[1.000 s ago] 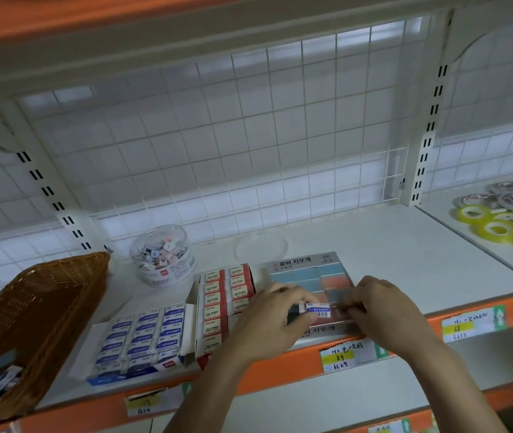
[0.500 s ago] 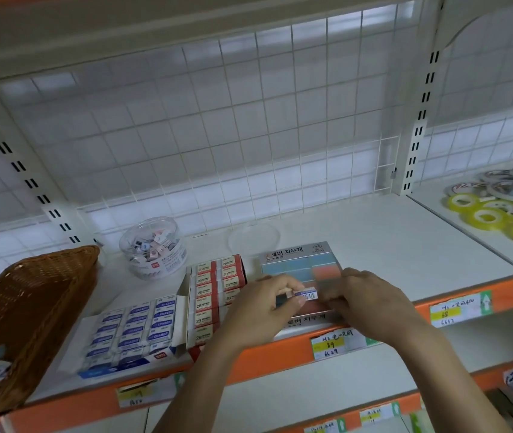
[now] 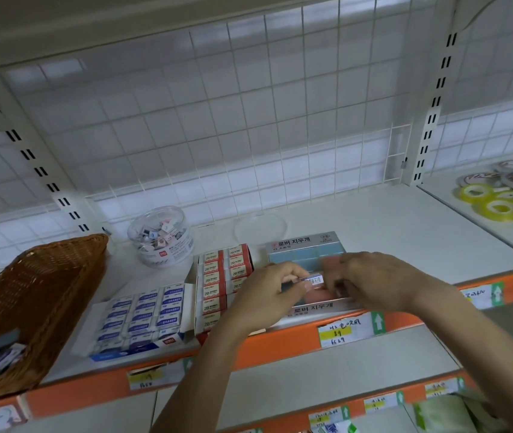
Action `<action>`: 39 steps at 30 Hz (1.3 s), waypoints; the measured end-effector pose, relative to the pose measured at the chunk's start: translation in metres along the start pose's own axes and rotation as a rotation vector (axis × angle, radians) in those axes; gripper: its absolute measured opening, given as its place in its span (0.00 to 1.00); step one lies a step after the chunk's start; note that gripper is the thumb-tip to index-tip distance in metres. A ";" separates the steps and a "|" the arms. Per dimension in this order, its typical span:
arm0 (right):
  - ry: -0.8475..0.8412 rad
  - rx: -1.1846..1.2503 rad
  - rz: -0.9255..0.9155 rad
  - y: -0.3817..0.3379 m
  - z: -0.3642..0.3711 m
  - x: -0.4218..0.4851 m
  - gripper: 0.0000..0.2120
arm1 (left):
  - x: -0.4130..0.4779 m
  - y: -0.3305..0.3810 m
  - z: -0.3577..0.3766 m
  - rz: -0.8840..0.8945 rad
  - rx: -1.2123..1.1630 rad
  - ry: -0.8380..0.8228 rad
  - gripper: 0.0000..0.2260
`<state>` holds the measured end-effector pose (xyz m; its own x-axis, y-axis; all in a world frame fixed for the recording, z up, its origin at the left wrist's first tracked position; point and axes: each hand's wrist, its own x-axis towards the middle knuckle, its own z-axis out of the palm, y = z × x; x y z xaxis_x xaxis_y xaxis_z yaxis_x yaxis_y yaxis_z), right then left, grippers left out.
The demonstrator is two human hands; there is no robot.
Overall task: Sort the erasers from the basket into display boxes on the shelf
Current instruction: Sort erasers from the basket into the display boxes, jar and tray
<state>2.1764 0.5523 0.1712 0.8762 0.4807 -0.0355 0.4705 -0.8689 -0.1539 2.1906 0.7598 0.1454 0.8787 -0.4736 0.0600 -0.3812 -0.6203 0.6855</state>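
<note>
The left grip (image 3: 267, 292) and the right grip (image 3: 377, 281) are 2 bare hands. Behind each grip runs a bare arm: the left forearm (image 3: 198, 379) and the right forearm (image 3: 480, 348) are uncovered along all their visible length. The right grip's back shows low knuckle ridges on the side toward the left grip. Blur softens the fingers of both.

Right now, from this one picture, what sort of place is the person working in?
Most likely a stationery shop: handwritten price labels along the orange shelf edge, open display boxes of erasers set out for sale, and rolls of tape on the neighbouring shelf.
</note>
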 end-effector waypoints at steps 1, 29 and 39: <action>-0.008 -0.027 -0.042 0.002 0.000 0.001 0.10 | 0.000 0.000 0.000 -0.001 -0.007 -0.001 0.09; -0.041 0.113 -0.052 0.031 -0.023 -0.012 0.12 | 0.004 -0.003 0.002 -0.021 0.017 0.010 0.10; -0.005 0.109 0.004 0.025 -0.012 -0.006 0.06 | 0.003 -0.001 0.002 -0.025 0.033 0.017 0.10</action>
<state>2.1836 0.5263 0.1792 0.8771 0.4784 -0.0414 0.4528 -0.8528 -0.2602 2.1926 0.7575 0.1432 0.8926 -0.4474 0.0558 -0.3682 -0.6519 0.6629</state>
